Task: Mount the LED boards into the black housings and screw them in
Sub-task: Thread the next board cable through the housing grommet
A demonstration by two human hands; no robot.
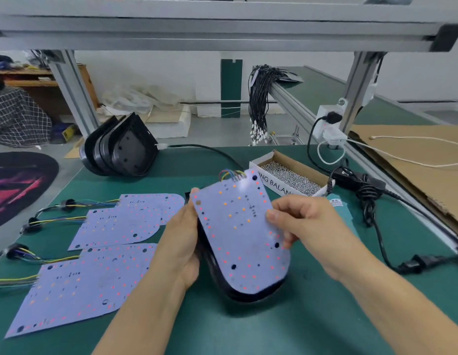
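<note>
Early on: left hand [183, 242] grips a black housing [248, 294] mid-mat, right hand [302, 221] pinches the LED board [238, 234] over it, unseated, unscrewed. Three spare boards [94, 275] wait left; screw box [289, 175] far edge.

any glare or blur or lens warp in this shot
Head view: a white glare spot blows out the top of the held LED board; the overhead aluminium frame bows from wide-angle distortion; the right hand is slightly soft.

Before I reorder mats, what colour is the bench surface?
Dark green, seen in the head view: the bench mat.
</note>
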